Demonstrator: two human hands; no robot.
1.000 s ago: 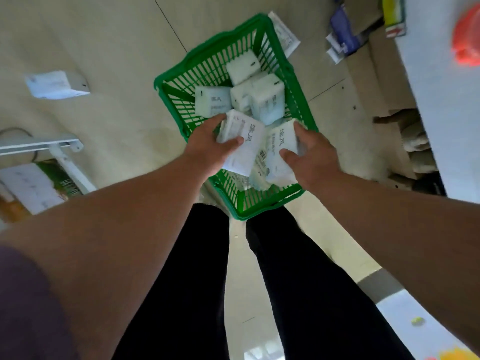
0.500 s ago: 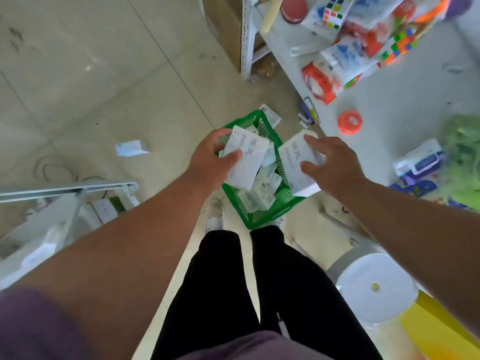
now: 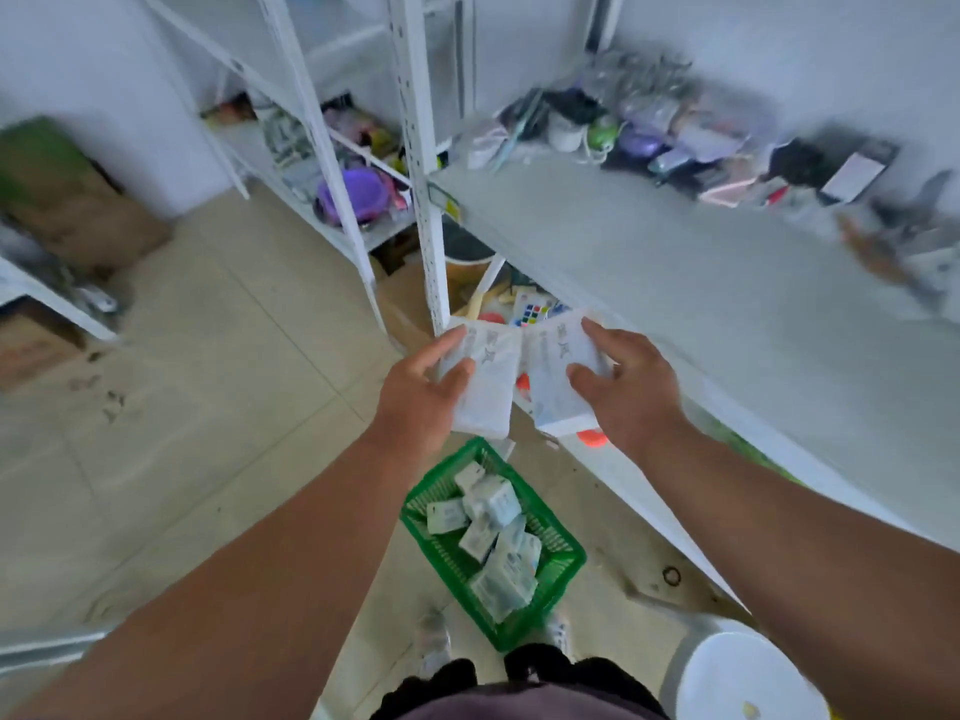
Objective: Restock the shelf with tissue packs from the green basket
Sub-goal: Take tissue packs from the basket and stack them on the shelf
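Green basket (image 3: 558, 566) of openwork moulded plastic; tissue packs (image 3: 485, 392) in smooth, faintly glossy white film wrap; shelf (image 3: 675, 283) board matt pale grey on perforated white-painted metal uprights (image 3: 423, 210); floor (image 3: 218, 366) smooth beige tile.

basket (image 3: 558, 566): green lattice
tissue packs (image 3: 485, 384): white, faint grey print
shelf (image 3: 675, 262): pale grey board, white posts
bowl (image 3: 353, 194), upper left: purple
floor (image 3: 208, 381): beige tiles
stool (image 3: 737, 672), lower right: white
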